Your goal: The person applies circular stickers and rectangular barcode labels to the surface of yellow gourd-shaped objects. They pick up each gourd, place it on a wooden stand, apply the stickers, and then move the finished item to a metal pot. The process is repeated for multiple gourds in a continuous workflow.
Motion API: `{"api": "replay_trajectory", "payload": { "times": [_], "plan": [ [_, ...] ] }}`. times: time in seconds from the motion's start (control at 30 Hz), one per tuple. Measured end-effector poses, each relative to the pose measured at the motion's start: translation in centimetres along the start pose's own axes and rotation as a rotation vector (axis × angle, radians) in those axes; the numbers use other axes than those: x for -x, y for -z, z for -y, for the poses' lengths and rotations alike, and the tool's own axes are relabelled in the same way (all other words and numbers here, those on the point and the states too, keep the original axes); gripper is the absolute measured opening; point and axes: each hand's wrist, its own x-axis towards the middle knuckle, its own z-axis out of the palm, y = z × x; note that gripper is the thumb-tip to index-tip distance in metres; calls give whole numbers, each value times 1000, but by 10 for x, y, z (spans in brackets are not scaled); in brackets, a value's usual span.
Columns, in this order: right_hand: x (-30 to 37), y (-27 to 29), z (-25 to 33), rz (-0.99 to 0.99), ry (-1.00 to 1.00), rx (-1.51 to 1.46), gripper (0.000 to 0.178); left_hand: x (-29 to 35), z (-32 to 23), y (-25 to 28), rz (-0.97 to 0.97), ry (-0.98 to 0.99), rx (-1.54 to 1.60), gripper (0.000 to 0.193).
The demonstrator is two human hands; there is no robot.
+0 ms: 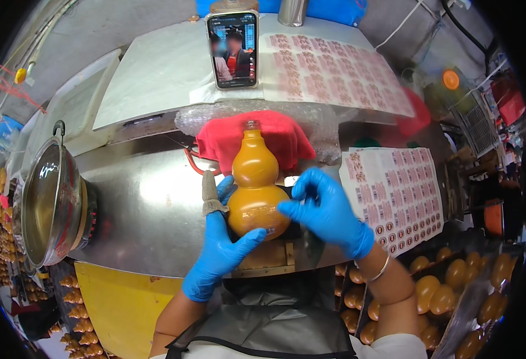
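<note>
The left blue-gloved hand (220, 242) grips a glossy, orange, double-bulbed gourd (255, 167) near the front edge of a silver metal table (137, 209); the right blue-gloved hand (329, 209) curls at its lower bulb, contact unclear. Behind its neck bunches a red cloth (215, 143), then clear bubble wrap (326, 128) and an upright phone (234, 51).

Left fisheye of head-worn pair: looks down, forward over metal table (134, 230), close above left hand (216, 246), right hand (327, 210).
</note>
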Motion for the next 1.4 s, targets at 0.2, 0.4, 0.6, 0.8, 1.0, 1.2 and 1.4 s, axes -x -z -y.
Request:
{"api": "replay_trajectory", "payload": {
  "times": [0.2,0.4,0.6,0.8,1.0,1.2,1.4],
  "plan": [
    [32,-44,-36,-213,-53,-404,36,-6,-5,-2,-81,91,-32,92],
    [33,-48,-44,-274,25,-461,28,-7,3,2,-102,105,78,83],
    [34,-47,-41,-262,-52,-510,22,-1,5,5,-94,105,168,80],
    [34,-56,-41,-276,5,-541,31,3,10,9,-25,65,1,90],
    [35,-55,-43,-252,24,-570,31,3,9,9,-7,30,36,91],
    [38,-54,-49,-245,36,-575,29,4,8,7,0,24,29,91],
    [36,-51,-43,-254,18,-522,29,4,11,9,6,3,58,91]
  ]
}}
